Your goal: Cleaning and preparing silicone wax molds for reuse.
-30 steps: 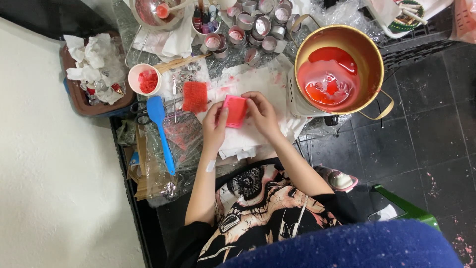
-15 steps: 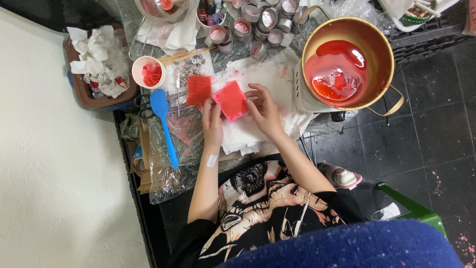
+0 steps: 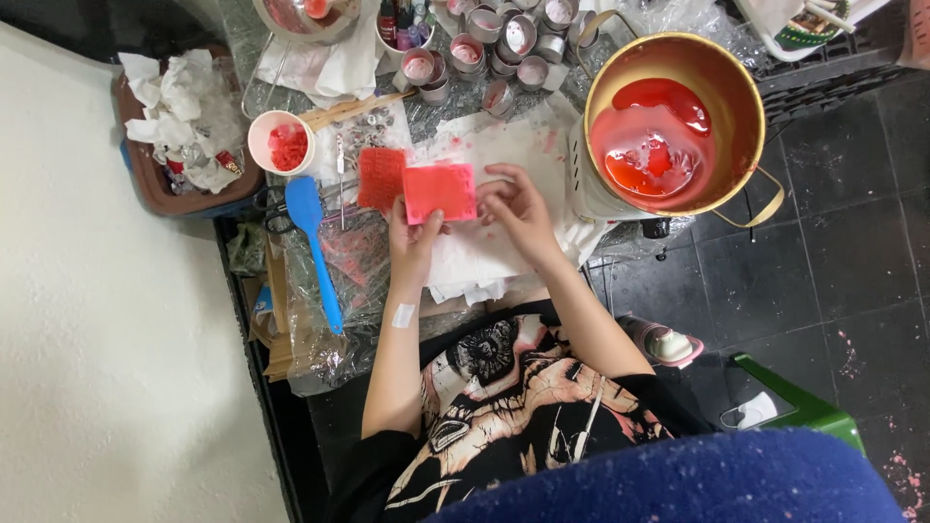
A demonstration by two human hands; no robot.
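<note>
- Far to the left of both hands we see a brown tray (image 3: pixel 145 184) of crumpled white tissues (image 3: pixel 184 97), well apart from the work.
- Nearer in, a small white cup (image 3: pixel 281 142) with red bits in it, and a blue spatula (image 3: pixel 315 242) lying with its handle running back toward the body, just left of the left hand.
- A red textured slab (image 3: pixel 381 177) lies flat on the plastic-covered table (image 3: pixel 329 320), just left of the piece in hand; whether the two overlap or only touch at the edge, we cannot tell.
- Left hand (image 3: pixel 415 240): fingers curled and closed on the lower left corner of the red square mould (image 3: pixel 441 192), thumb on top. A white plaster sits on that forearm.
- The red square mould sits between the two hands, just ahead of them, held a little tilted over the white paper sheet (image 3: pixel 484 257). Its longer side runs left to right, from one hand toward the other.
- Right hand (image 3: pixel 518 203): fingers loosely bent, tips at the mould's right edge. Touching or just beside it, we cannot tell, and no firm pinch shows.
- We judge the left hand carries the mould; the right is equally near but only meets the edge.
- Right of the right hand, close by: a gold-coloured pot (image 3: pixel 736 107) with red liquid inside.
- Ahead of both hands: a cluster of small metal tins (image 3: pixel 504 48).
</note>
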